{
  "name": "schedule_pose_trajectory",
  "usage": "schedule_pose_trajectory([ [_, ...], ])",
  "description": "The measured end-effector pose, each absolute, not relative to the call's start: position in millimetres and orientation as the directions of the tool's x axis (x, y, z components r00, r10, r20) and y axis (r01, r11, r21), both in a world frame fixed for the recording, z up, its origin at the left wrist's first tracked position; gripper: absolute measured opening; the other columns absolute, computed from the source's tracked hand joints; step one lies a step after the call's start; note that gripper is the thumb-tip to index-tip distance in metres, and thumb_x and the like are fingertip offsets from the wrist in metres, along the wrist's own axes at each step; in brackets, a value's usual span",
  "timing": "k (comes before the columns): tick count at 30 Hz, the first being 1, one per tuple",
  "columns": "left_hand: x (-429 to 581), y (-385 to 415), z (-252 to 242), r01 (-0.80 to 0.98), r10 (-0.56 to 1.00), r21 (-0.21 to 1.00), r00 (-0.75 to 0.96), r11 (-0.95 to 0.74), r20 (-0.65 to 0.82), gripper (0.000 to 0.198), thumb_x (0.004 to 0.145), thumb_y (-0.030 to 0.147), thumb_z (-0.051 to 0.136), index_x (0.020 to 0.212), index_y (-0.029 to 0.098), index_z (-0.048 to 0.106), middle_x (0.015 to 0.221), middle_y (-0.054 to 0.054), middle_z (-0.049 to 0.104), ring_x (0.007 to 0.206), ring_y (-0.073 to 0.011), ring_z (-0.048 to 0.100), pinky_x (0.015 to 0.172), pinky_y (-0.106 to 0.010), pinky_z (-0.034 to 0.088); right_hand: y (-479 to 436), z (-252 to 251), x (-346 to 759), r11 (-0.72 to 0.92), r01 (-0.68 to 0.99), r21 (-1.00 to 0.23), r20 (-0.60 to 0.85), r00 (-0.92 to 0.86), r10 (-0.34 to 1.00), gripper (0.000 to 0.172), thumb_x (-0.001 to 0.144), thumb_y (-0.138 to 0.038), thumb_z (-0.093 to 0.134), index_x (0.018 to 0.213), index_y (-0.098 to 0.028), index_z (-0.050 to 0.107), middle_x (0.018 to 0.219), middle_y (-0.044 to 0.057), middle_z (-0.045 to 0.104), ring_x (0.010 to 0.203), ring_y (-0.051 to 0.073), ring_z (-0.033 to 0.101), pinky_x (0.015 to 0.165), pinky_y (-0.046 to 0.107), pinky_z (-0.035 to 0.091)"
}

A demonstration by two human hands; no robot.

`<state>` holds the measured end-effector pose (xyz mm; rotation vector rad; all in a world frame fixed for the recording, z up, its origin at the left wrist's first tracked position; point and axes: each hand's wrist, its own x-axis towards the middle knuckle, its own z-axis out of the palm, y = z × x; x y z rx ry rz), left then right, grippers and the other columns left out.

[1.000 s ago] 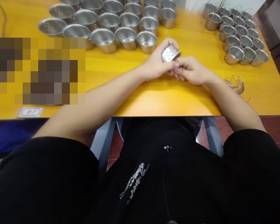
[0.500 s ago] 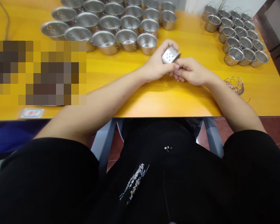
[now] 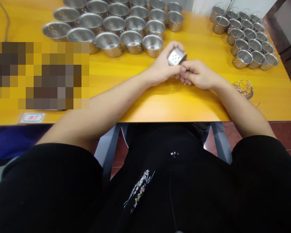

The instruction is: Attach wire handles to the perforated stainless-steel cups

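Observation:
My left hand [image 3: 163, 66] is wrapped round a small perforated metal cup [image 3: 176, 57], which lies tilted on its side with its mouth to the right. Against the cup's rim, my right hand [image 3: 199, 74] is closed in a pinch, its fingertips meeting my left thumb. What the right fingers hold is hidden. To the right of that hand, a loose bundle of thin curved metal wires [image 3: 243, 89] rests on the table, partly behind my right forearm.
Rows of similar perforated cups [image 3: 153, 46] stand upright on the yellow table [image 3: 145, 103] at the back left. At the back right is another group of cups with thin wire handles [image 3: 242, 60]. A small label card [image 3: 32, 117] lies near the front left edge.

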<state>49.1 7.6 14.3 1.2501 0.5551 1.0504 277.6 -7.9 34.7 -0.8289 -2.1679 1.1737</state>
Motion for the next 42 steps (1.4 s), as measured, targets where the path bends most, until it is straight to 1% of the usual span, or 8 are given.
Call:
schedule_pose_trajectory([
  [6, 49.6, 11.5, 9.6, -0.35, 0.866, 0.936, 0.453, -0.044, 0.21, 0.063, 0.076, 0.013, 0.109, 0.12, 0.033, 0.07, 0.095, 0.007, 0.089, 0.059, -0.0144, 0.074, 0.055, -0.029, 0.052, -8.1, 34.1, 278.2, 0.445, 0.274, -0.853, 0.169, -0.662, 0.731, 0.036, 0.128, -0.045, 0.086, 0.099, -0.024, 0.077, 0.081, -0.002, 0.073, 0.068, 0.014, 0.061, 0.067, 0.026, 0.055],
  [11, 48.3, 11.9, 9.1, -0.334, 0.858, 0.942, 0.474, -0.031, 0.196, 0.063, 0.078, 0.011, 0.108, 0.122, 0.033, 0.068, 0.089, 0.009, 0.084, 0.063, -0.0149, 0.079, 0.057, -0.027, 0.053, -9.9, 35.3, 278.6, 0.438, 0.265, -0.859, 0.167, -0.664, 0.729, 0.033, 0.125, -0.039, 0.088, 0.098, -0.025, 0.075, 0.08, -0.002, 0.072, 0.068, 0.016, 0.06, 0.066, 0.027, 0.054],
  [14, 46.4, 11.2, 8.9, -0.349, 0.843, 0.936, 0.487, -0.054, 0.23, 0.063, 0.08, 0.018, 0.112, 0.123, 0.032, 0.068, 0.091, 0.009, 0.084, 0.067, -0.0162, 0.083, 0.058, -0.027, 0.058, -9.2, 34.9, 279.8, 0.406, 0.239, -0.882, 0.154, -0.67, 0.727, 0.038, 0.122, -0.048, 0.094, 0.099, -0.025, 0.074, 0.082, -0.001, 0.073, 0.069, 0.016, 0.06, 0.066, 0.027, 0.055],
  [19, 43.6, 11.1, 8.4, -0.271, 0.824, 0.958, 0.519, -0.093, 0.226, 0.065, 0.085, 0.025, 0.111, 0.131, 0.032, 0.067, 0.095, 0.007, 0.085, 0.072, -0.0195, 0.09, 0.066, -0.029, 0.065, -7.5, 30.8, 280.1, 0.361, 0.174, -0.916, 0.157, -0.672, 0.723, 0.058, 0.116, -0.074, 0.097, 0.1, -0.027, 0.066, 0.085, -0.001, 0.072, 0.068, 0.016, 0.058, 0.06, 0.028, 0.053],
  [27, 40.9, 10.4, 10.4, -0.276, 0.808, 0.956, 0.537, -0.101, 0.24, 0.073, 0.082, 0.037, 0.115, 0.132, 0.032, 0.061, 0.099, 0.007, 0.083, 0.073, -0.0205, 0.088, 0.067, -0.032, 0.07, -13.9, 34.5, 277.5, 0.411, 0.174, -0.895, 0.199, -0.669, 0.717, 0.06, 0.12, -0.081, 0.088, 0.104, -0.028, 0.065, 0.087, -0.001, 0.07, 0.07, 0.016, 0.059, 0.065, 0.029, 0.058],
  [31, 38.9, 10.3, 10.5, -0.283, 0.801, 0.957, 0.557, -0.063, 0.218, 0.074, 0.081, 0.033, 0.114, 0.134, 0.033, 0.062, 0.098, 0.008, 0.085, 0.074, -0.0203, 0.09, 0.072, -0.033, 0.072, -14.0, 35.1, 276.8, 0.408, 0.201, -0.89, 0.187, -0.656, 0.732, 0.064, 0.119, -0.088, 0.086, 0.107, -0.029, 0.064, 0.087, -0.001, 0.071, 0.069, 0.017, 0.059, 0.064, 0.029, 0.058],
  [38, 39.8, 10.0, 9.2, -0.27, 0.825, 0.962, 0.532, -0.05, 0.192, 0.069, 0.085, 0.028, 0.112, 0.135, 0.034, 0.065, 0.097, 0.007, 0.088, 0.073, -0.0205, 0.092, 0.072, -0.03, 0.071, -19.9, 43.9, 271.2, 0.345, 0.26, -0.902, 0.123, -0.611, 0.782, 0.053, 0.12, -0.07, 0.094, 0.102, -0.03, 0.063, 0.083, -0.003, 0.071, 0.067, 0.017, 0.057, 0.062, 0.028, 0.059],
  [42, 41.4, 7.1, 12.5, -0.246, 0.839, 0.967, 0.512, -0.061, 0.183, 0.066, 0.088, 0.029, 0.11, 0.135, 0.032, 0.064, 0.098, 0.005, 0.088, 0.076, -0.0241, 0.095, 0.069, -0.03, 0.071, -22.5, 49.2, 268.4, 0.329, 0.272, -0.904, 0.102, -0.61, 0.786, 0.05, 0.122, -0.062, 0.092, 0.098, -0.03, 0.063, 0.081, -0.002, 0.071, 0.066, 0.017, 0.057, 0.064, 0.028, 0.06],
])
